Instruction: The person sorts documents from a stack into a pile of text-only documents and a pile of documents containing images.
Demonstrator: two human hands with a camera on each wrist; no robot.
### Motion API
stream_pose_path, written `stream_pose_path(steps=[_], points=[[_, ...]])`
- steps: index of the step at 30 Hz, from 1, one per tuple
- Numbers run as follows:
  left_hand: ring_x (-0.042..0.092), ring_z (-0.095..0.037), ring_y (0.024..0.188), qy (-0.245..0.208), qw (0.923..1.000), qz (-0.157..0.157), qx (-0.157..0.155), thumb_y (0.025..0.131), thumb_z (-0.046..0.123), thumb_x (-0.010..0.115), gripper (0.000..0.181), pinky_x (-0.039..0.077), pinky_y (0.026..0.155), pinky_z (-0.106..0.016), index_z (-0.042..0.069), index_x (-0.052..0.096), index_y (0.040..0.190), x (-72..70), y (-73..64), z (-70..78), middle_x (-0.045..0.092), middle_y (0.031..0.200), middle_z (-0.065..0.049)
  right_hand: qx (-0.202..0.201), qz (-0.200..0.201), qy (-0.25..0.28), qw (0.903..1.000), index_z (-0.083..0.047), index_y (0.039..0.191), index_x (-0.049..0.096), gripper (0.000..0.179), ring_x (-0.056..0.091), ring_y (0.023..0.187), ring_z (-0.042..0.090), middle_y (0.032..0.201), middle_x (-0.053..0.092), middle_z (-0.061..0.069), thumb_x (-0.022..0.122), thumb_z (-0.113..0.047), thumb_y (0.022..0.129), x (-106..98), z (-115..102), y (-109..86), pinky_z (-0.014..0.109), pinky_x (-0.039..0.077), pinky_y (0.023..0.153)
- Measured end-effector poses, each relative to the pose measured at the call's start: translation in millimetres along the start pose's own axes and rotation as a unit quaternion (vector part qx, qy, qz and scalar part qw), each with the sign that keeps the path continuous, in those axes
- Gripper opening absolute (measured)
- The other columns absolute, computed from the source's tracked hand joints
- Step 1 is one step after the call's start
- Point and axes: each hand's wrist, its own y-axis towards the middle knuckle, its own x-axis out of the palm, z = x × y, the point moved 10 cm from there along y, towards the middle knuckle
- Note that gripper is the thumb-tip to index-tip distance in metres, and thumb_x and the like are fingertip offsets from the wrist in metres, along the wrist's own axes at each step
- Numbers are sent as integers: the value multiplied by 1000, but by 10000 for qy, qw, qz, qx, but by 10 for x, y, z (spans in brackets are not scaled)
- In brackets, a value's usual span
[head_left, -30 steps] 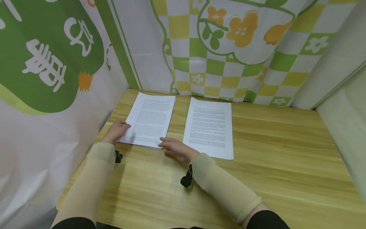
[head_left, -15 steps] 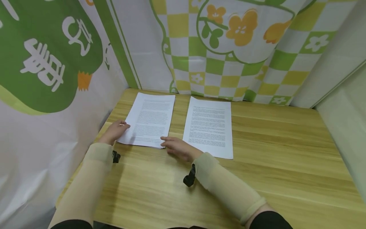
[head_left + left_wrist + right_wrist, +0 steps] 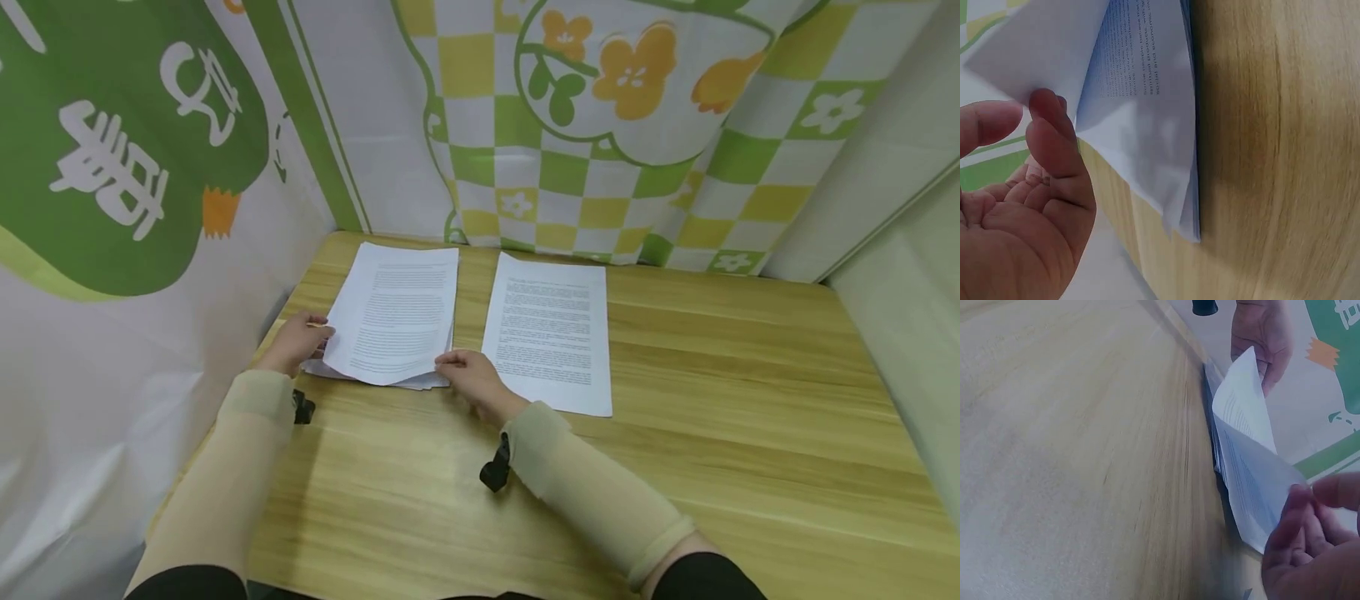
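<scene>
A printed top sheet (image 3: 401,317) is raised at its near edge above a stack of papers (image 3: 315,367) at the table's left. My right hand (image 3: 480,385) pinches the sheet's near right corner between thumb and fingers, as the right wrist view shows. At the left edge, my left hand (image 3: 294,343) has its bent fingertips (image 3: 1047,103) against the sheet's edge, the thumb held a little apart. The left wrist view shows the sheet's pale underside (image 3: 1038,47) and printed lines on the stack below. Another printed paper (image 3: 551,333) lies flat to the right.
The wooden table (image 3: 720,433) extends to the right and toward the body. Behind it hangs a checked floral cloth (image 3: 585,175), and a white and green cloth (image 3: 135,375) covers the left side. Both wrists carry small black cameras (image 3: 495,468).
The top sheet's near edge has risen off the stack, uncovering papers beneath. My right fingers have gone from touching the corner to pinching it; my left hand has shifted slightly left.
</scene>
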Motion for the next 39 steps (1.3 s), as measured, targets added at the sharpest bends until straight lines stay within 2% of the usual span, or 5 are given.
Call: stream_pose_path(steps=[8, 20, 26, 31, 39], points=[[57, -15, 83, -475, 9978, -459, -98, 102, 20, 44, 47, 53, 70, -24, -11, 39, 137, 147, 146, -117, 53, 110, -17, 278, 178, 1261, 9915, -2, 134, 45, 46, 69, 80, 21, 98, 65, 18, 59, 1, 91, -55, 116, 56, 39, 56, 81], [57, -13, 84, -762, 9963, -388, -107, 104, 18, 41, 45, 53, 73, -24, -10, 38, 139, 166, 235, -165, 50, 121, -20, 528, -395, 1048, 9923, -1, 141, 41, 55, 61, 74, 17, 94, 58, 13, 51, 0, 87, 28, 137, 23, 28, 55, 66], [58, -10, 78, -736, 9968, -309, 31, 101, 9, 45, 36, 53, 69, -23, -11, 45, 131, 198, 246, -143, 55, 105, -13, 362, 147, 1159, 9925, -5, 143, 41, 46, 66, 82, 24, 114, 60, 18, 51, -11, 99, -98, 138, 66, 35, 57, 74], [57, -10, 75, -763, 9962, -426, 3, 99, 8, 46, 38, 53, 67, -23, -11, 44, 131, 244, 247, -134, 55, 97, -9, 146, 804, 589, 9949, -9, 140, 49, 45, 57, 77, 17, 104, 60, 10, 51, -7, 95, -253, 143, 107, 27, 53, 64], [56, -9, 76, -615, 9974, -336, -137, 103, 21, 42, 45, 51, 68, -23, -10, 42, 135, 250, 223, -144, 54, 103, -11, 238, 527, 443, 9973, -4, 138, 51, 48, 59, 73, 16, 98, 66, 9, 56, -1, 90, -218, 138, 84, 34, 54, 70]])
